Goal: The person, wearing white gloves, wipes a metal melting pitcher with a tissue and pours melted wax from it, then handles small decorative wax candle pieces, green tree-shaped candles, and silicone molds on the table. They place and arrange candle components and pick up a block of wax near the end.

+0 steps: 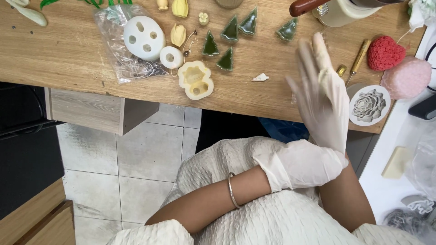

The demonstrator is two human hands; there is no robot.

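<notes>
Nearest, the gloved left hand (299,163) is gripping the right glove (324,113) at its cuff, while the right hand (318,86) is spreading its fingers, grasping nothing. Beyond, on the table (68,54), a round mold (369,105) is holding a grey rose; green tree molds (229,41) and a plastic bag (122,50) are lying farther left.

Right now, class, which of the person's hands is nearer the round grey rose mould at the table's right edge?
Right. The right hand, gloved and raised with fingers spread, is just left of the rose mould. The left hand, also gloved, grips the right wrist lower down, near the lap, farther away.
</notes>
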